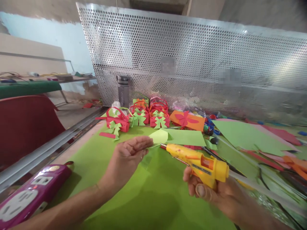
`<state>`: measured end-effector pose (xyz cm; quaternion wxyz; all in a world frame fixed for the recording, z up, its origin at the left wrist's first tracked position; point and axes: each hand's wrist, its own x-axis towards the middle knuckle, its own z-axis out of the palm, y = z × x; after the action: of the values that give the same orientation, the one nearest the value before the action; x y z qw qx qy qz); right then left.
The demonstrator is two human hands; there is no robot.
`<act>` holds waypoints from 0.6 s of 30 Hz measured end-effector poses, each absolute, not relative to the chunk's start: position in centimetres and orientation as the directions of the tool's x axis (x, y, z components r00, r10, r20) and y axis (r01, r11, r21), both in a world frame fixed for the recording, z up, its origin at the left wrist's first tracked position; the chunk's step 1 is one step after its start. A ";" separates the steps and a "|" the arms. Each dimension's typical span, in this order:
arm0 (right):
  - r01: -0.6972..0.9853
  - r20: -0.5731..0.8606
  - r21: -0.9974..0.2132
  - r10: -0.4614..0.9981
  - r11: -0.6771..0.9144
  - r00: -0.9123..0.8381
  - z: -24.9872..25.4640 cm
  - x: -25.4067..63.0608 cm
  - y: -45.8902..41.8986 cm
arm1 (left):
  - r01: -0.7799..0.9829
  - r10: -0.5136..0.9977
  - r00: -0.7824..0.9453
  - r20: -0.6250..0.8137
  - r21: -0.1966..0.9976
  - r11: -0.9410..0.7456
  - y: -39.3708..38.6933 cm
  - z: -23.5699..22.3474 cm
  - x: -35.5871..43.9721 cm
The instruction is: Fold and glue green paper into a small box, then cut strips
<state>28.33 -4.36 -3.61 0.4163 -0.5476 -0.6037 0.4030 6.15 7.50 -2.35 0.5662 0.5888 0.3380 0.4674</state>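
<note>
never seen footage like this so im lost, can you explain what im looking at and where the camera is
There is no machine here, just a person working bare-handed. The single picture comes from a camera worn on that person's head, looking forward and down. The left hand pinches a piece of light green paper. The right hand grips a yellow glue gun, pointed towards that paper. On the green surface stand small red paper bags with green bows, a grey bottle behind them; a purple power strip lies at the left.
</note>
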 end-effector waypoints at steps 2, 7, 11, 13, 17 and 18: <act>0.306 0.016 -0.951 0.997 0.036 -0.070 -3.7 28.1 -4.5 | -0.127 0.930 0.330 0.164 0.984 -0.128 7.6 -2.3 6.2; 0.302 -0.015 -0.953 1.000 -0.010 -0.015 -3.5 27.9 -4.6 | -0.132 0.931 0.330 0.155 0.984 -0.117 7.4 -2.2 6.2; 0.347 -0.021 -0.938 0.997 0.004 -0.068 -3.5 28.1 -4.5 | -0.142 0.934 0.326 0.144 0.985 -0.103 7.3 -2.0 6.3; 0.383 -0.032 -0.924 0.996 0.000 -0.078 -3.7 28.3 -4.4 | -0.148 0.935 0.321 0.149 0.983 -0.106 7.3 -2.0 6.3; 0.442 -0.052 -0.897 0.997 -0.020 -0.059 -4.1 28.2 -4.3 | -0.136 0.940 0.313 0.138 0.986 -0.099 7.3 -2.0 6.4; 0.442 -0.040 -0.897 0.998 -0.010 -0.058 -4.1 28.1 -4.3 | -0.128 0.941 0.312 0.128 0.987 -0.092 7.3 -2.1 6.4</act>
<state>28.08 -4.29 -4.13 0.3505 -0.5898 -0.6102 0.3961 6.39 7.34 -2.05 0.5727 0.5729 0.3549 0.4668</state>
